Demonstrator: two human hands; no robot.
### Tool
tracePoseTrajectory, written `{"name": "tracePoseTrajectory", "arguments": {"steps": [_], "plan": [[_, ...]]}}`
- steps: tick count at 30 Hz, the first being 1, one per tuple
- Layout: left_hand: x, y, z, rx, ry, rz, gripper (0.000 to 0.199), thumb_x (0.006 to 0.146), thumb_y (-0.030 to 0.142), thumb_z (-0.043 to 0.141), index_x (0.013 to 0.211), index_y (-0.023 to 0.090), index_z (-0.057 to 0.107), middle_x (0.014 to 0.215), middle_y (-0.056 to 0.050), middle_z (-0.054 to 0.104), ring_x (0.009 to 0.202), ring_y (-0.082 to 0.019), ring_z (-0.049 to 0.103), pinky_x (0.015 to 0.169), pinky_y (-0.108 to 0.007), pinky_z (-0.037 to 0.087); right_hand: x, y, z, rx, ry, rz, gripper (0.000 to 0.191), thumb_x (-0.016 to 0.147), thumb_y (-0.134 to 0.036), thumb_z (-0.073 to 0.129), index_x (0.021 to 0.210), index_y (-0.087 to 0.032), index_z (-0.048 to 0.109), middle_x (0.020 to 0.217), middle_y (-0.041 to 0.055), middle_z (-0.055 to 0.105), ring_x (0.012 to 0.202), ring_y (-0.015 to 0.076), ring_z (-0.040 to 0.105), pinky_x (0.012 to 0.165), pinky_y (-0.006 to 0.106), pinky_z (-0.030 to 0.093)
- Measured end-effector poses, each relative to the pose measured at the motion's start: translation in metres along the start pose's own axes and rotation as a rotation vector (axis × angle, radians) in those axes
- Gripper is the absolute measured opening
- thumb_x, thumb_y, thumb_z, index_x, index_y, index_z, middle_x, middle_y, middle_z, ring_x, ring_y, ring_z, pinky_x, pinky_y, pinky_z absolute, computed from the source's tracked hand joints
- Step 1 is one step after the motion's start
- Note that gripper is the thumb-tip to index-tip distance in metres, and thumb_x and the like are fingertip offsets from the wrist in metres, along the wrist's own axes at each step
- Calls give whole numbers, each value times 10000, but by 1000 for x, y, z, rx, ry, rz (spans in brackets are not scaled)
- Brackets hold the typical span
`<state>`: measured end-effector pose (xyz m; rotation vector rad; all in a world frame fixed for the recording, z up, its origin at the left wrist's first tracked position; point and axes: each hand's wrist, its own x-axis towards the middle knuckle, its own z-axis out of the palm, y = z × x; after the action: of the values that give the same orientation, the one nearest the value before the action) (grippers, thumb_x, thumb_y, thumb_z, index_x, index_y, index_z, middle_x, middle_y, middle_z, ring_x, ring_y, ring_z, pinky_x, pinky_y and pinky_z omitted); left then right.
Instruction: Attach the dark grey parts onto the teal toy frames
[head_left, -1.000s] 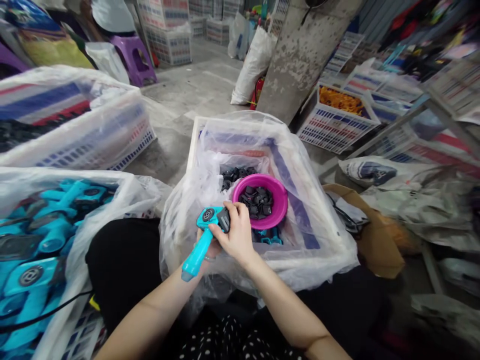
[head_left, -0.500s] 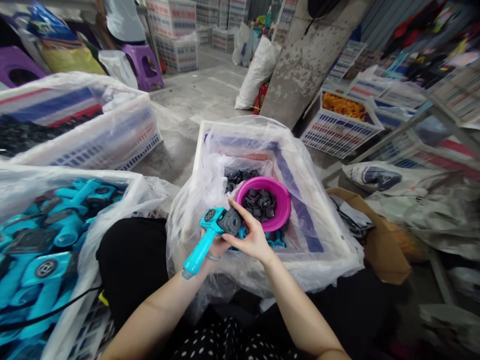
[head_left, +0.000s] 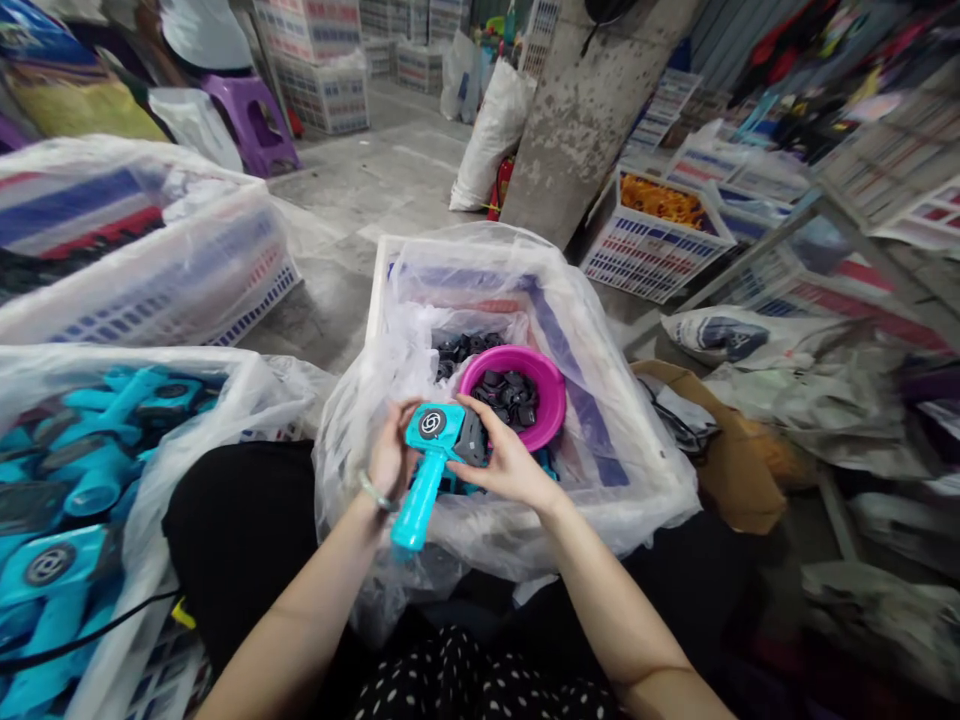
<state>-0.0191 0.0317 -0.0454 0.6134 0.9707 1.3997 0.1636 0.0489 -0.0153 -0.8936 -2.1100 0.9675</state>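
A turquoise plastic toy hammer (head_left: 421, 490) is between my two hands, its handle slanting down toward me and a round swirl emblem facing up. My left hand (head_left: 391, 452) grips the left end of its head, with a bracelet at the wrist. On the other side, my right hand (head_left: 508, 458) closes thumb and fingers on the dark grey end piece (head_left: 471, 440) of the head. Just beyond my right hand, a magenta bowl (head_left: 553, 405) holds several black plastic parts (head_left: 511, 397). It sits inside a plastic-lined white crate (head_left: 645, 450), where more black parts (head_left: 469, 348) lie loose.
On the left, a lined crate (head_left: 225, 375) holds several turquoise hammers (head_left: 56, 570). Behind it stands another lined crate (head_left: 210, 250). A cardboard box (head_left: 739, 480) and sacks (head_left: 810, 420) are to the right. Further back are a concrete pillar (head_left: 592, 130), a purple stool (head_left: 259, 120) and a seated person (head_left: 206, 35).
The hammer has turned so its emblem faces up more fully and its handle points more toward me. My left hand has shifted from underneath to the left side of the head.
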Motion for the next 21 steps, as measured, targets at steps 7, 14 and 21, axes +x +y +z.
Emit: {"name": "tracePoseTrajectory", "arguments": {"steps": [7,14,21], "plan": [[-2,2,-3,296,19,103,522,763,621,764,1050,185,739,1134,-62,736,1101,-241,647,1013,-337,491,2,3,-4,-156,-152,-115,937,933,-414,704,1638,-195,128,1642,215,310,1552,318,311,1267,524,316],[2,-16,-2,290,85,87,515,829,676,660,994,191,702,985,-32,724,969,-202,653,928,-305,513,10,0,-6,-257,-208,-172,832,975,-464,628,1606,-146,189,1538,249,435,1470,347,436,1213,544,399],[0,2,-12,538,-132,180,523,887,635,629,1167,194,647,1196,-80,678,1126,-247,617,1051,-366,455,8,22,-7,-246,-185,-122,812,919,-398,722,1575,-181,295,1451,207,521,1377,346,530,1160,541,454]]}}
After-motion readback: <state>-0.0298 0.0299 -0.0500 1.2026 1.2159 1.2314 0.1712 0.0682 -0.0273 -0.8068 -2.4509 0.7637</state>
